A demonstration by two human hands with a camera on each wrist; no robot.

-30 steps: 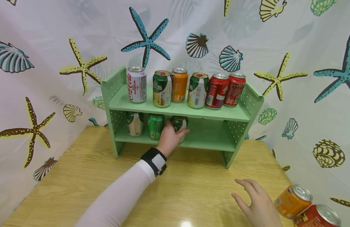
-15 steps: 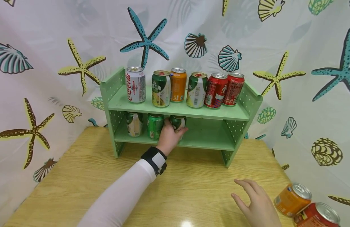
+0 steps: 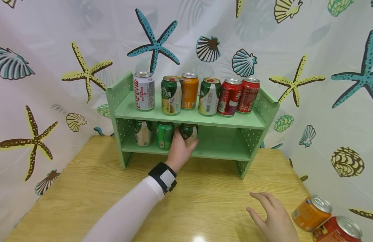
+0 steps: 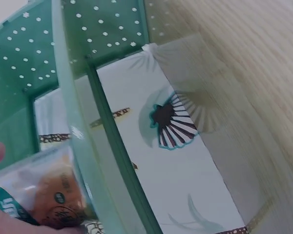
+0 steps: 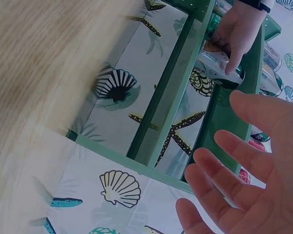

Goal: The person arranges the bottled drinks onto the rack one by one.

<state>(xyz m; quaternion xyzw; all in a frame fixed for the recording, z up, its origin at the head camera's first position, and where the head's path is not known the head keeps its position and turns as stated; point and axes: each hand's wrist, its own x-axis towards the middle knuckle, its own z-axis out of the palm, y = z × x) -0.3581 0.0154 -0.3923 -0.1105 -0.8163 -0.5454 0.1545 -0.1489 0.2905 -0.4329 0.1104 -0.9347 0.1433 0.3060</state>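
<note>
On the lower tier of the green shelf (image 3: pixel 186 153), a green-and-white drink can (image 3: pixel 189 133) stands upright. My left hand (image 3: pixel 179 149) holds it, the thumb across its front and the other fingers mostly hidden behind its left side. Left of that hand are a bright green can (image 3: pixel 164 136) and another green-and-white can (image 3: pixel 143 133). In the left wrist view, part of the held can (image 4: pixel 49 190) shows between fingers at the edge. My right hand (image 3: pixel 274 218) hovers over the table with loosely spread fingers, holding nothing; the orange can (image 3: pixel 310 213) is nearest to it.
The upper tier bears a white can (image 3: pixel 144 91), a green can (image 3: pixel 171 95), an orange can (image 3: pixel 190 91), another green-and-white can (image 3: pixel 209 97) and red cans (image 3: pixel 230 97). A red can (image 3: pixel 337 230) stands at the wooden table's (image 3: pixel 204 195) right edge. Patterned cloth (image 3: pixel 83 27) hangs behind.
My left hand has drawn back slightly and its thumb has slid a little lower and left on the can. The can has shifted slightly left. The right hand stays about where it was.
</note>
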